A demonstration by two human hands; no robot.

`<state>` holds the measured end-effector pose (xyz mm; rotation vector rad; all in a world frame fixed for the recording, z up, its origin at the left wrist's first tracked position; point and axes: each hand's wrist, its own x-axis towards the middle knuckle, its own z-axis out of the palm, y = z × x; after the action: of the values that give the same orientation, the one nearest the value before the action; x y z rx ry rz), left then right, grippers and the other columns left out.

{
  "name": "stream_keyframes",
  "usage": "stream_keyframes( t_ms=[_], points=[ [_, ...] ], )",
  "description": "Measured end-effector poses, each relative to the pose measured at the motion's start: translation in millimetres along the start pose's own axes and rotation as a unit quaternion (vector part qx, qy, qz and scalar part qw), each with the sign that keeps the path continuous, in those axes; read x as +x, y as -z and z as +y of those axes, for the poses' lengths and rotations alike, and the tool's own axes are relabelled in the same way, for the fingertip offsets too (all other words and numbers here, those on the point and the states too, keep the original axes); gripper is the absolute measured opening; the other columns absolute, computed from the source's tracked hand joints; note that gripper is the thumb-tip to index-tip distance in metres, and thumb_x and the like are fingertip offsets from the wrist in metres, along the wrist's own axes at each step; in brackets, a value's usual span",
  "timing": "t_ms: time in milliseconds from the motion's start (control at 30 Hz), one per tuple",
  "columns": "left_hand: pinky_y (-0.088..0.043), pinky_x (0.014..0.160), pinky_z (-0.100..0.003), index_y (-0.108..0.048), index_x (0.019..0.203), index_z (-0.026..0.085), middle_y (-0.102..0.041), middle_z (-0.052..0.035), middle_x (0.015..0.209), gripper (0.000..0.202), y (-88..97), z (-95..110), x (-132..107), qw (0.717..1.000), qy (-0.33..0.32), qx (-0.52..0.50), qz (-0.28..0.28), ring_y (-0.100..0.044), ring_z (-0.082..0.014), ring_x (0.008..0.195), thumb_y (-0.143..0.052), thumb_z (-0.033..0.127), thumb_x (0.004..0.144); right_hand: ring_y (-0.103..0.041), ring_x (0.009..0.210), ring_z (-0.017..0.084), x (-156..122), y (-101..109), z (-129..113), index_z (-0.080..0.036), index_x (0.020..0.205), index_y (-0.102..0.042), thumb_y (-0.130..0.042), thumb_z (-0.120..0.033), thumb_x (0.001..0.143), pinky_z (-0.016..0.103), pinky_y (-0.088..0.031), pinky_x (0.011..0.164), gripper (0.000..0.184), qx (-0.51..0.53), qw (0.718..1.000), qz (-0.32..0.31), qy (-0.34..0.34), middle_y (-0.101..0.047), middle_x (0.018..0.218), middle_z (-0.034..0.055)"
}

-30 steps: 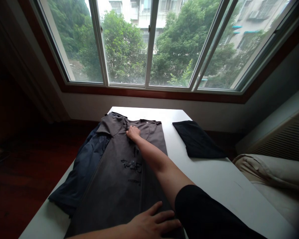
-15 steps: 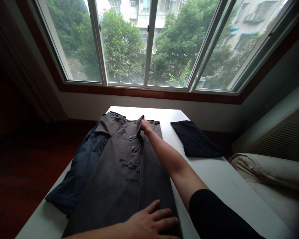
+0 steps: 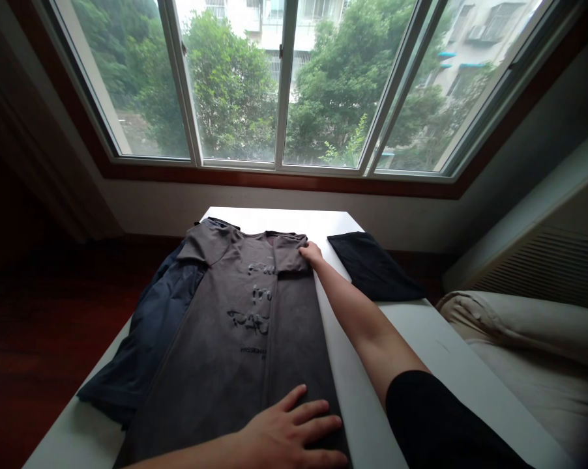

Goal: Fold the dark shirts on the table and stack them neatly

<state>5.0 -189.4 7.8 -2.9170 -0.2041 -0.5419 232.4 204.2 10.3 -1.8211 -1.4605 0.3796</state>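
Observation:
A dark grey T-shirt (image 3: 210,352) with shiny lettering lies on the white table, its collar toward the window. Its right side is folded inward over the front, covering part of the print, and the sleeve on that side is doubled back outward. My right hand (image 3: 311,253) pinches the outer edge of this sleeve near the shoulder. Lower down, my left hand (image 3: 294,430) rests flat on the folded panel with fingers spread. Under the shirt's left side, a navy garment (image 3: 147,339) shows and hangs over the table edge.
A folded black cloth (image 3: 375,266) lies on the right of the white table (image 3: 406,332). A beige rolled bedding piece (image 3: 509,319) sits beyond the table's right edge. Past the far end is a wall with a window (image 3: 279,170). Reddish floor (image 3: 44,312) shows at left.
My right hand has moved right with the sleeve, which was lifted and bunched near the collar and now lies flatter toward the outer edge. My left hand stays pressed on the shirt.

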Motion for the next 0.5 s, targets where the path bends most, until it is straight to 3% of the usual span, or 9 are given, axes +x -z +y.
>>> stream_keyframes(
  t_ms=[133, 267, 367, 500],
  points=[
    [-0.033, 0.123, -0.048, -0.054, 0.148, 0.038, -0.046, -0.0008, 0.161, 0.041, -0.9, 0.1, -0.3, 1.0, 0.001, 0.0, -0.002, -0.046, -0.0238, 0.145, -0.047, 0.043, 0.108, -0.067, 0.106, 0.033, -6.7, 2.2, 3.0, -0.017, 0.127, -0.063, -0.058, -0.026, 0.087, 0.042, -0.052, 0.092, 0.042, -0.021, 0.999, -0.015, -0.044, -0.07, 0.114, 0.0184],
    [-0.034, 0.123, -0.049, -0.052, 0.15, 0.039, -0.045, -0.0006, 0.162, 0.042, -2.4, 0.0, -0.8, 1.0, 0.002, 0.006, 0.001, -0.047, -0.0235, 0.145, -0.045, 0.042, 0.108, -0.06, 0.118, 0.033, -13.6, 6.7, -1.2, -0.015, 0.141, -0.052, -0.049, -0.032, 0.095, 0.042, -0.048, 0.1, 0.049, -0.045, 0.995, 0.064, -0.068, -0.057, 0.134, 0.0235],
    [-0.033, 0.123, -0.05, -0.052, 0.15, 0.038, -0.045, -0.0013, 0.162, 0.042, -2.8, 0.0, -0.8, 1.0, 0.001, 0.002, -0.004, -0.048, -0.0243, 0.143, -0.046, 0.042, 0.108, -0.054, 0.126, 0.03, -15.7, 9.0, -10.5, -0.016, 0.133, -0.059, -0.044, -0.025, 0.097, 0.038, -0.043, 0.106, 0.04, -0.075, 0.993, 0.091, 0.006, -0.056, 0.135, 0.0204],
    [-0.034, 0.122, -0.05, -0.052, 0.15, 0.038, -0.044, -0.0014, 0.162, 0.042, -2.0, -0.5, -0.5, 1.0, 0.002, -0.002, -0.009, -0.047, -0.0246, 0.144, -0.045, 0.042, 0.108, -0.059, 0.117, 0.023, -16.6, -1.3, -31.3, -0.021, 0.116, -0.07, -0.043, -0.019, 0.097, 0.032, -0.043, 0.105, 0.033, -0.112, 0.981, -0.037, 0.152, -0.066, 0.123, 0.0108]
  ],
)
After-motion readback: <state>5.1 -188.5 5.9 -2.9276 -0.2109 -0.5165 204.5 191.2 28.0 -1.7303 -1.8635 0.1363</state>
